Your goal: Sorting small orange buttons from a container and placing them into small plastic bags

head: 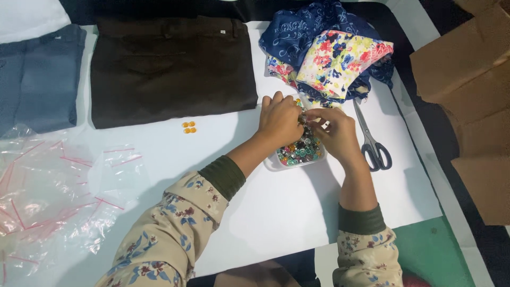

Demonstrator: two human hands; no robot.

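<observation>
A small clear plastic tub [273, 163] full of mixed coloured buttons [303, 151] sits on the white table. Both my hands are over it, fingertips meeting above the buttons. My left hand [280, 121] is curled, fingers pinched together at the tub's top. My right hand [336, 133] pinches something small and dark between thumb and fingers; I cannot tell exactly what it is. Two small orange buttons [189, 127] lie apart on the table to the left.
Grey-handled scissors [374, 143] lie right of the tub. Folded floral and blue fabrics [329, 50] sit behind it. Dark brown trousers [170, 66] and blue-grey trousers [40, 74] lie at the back left. Clear zip bags [53, 196] are heaped at the left; cardboard boxes [473, 79] stand right.
</observation>
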